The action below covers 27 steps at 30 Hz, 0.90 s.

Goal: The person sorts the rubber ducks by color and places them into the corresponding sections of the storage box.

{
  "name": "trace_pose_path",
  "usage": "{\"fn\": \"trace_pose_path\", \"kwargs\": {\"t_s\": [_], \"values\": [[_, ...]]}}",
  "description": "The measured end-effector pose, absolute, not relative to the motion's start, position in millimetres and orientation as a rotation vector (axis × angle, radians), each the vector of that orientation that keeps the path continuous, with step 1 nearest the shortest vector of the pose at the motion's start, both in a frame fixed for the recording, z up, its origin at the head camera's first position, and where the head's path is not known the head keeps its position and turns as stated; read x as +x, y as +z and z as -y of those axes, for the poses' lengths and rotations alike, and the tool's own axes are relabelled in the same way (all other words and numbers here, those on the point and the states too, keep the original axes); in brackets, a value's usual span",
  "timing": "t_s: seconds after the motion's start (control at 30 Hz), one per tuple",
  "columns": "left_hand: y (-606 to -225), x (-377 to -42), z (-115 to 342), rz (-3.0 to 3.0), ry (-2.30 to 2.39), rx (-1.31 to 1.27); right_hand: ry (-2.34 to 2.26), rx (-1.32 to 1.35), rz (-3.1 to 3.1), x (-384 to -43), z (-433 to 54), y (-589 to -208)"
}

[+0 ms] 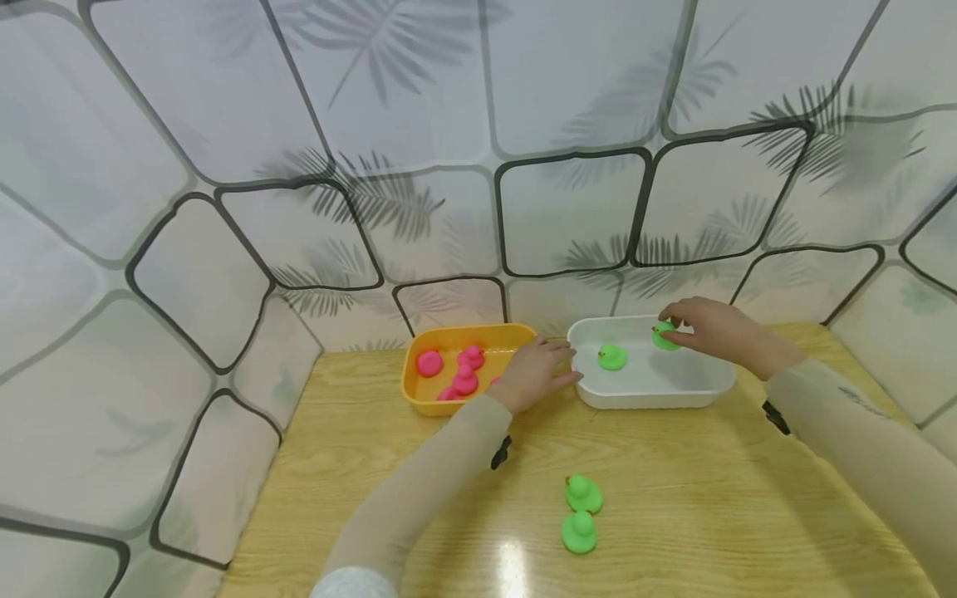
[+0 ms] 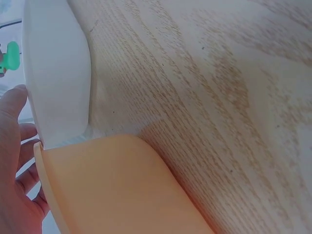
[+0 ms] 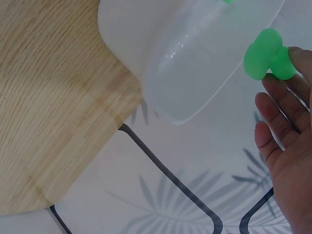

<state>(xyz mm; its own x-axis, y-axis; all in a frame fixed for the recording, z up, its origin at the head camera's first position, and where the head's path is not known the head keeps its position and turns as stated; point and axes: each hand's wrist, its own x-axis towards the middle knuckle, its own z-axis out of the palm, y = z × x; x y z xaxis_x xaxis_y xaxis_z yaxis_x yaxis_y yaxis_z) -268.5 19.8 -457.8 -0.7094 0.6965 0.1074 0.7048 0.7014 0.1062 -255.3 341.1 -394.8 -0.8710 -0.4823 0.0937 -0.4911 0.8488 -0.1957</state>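
My right hand (image 1: 718, 332) pinches a green rubber duck (image 3: 269, 54) between thumb and fingertips, over the right part of the white tub (image 1: 650, 399). Another green duck (image 1: 611, 358) sits inside that tub on the left. My left hand (image 1: 534, 374) reaches over the right end of the orange tub (image 1: 441, 407), its fingers extended and the fingertips right at the white tub's left rim. In the orange tub lie several pink ducks (image 1: 465, 379), some of them hidden behind the left hand.
Two more green ducks (image 1: 579, 531) stand close together on the wooden table (image 1: 673, 498), in front of the tubs. A patterned wall covering (image 1: 568, 216) rises right behind the tubs and along both sides.
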Motion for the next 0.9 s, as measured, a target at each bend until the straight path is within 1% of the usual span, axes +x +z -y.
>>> {"fn": "trace_pose_path", "kwargs": {"t_s": [0.33, 0.9], "values": [[-459, -268, -18, 2.83, -0.215, -1.176, 0.358, 0.797, 3.004, -265, -336, -404], [-455, -269, -18, 2.829, -0.222, -1.195, 0.373, 0.786, 3.032, -272, -331, -411]]}}
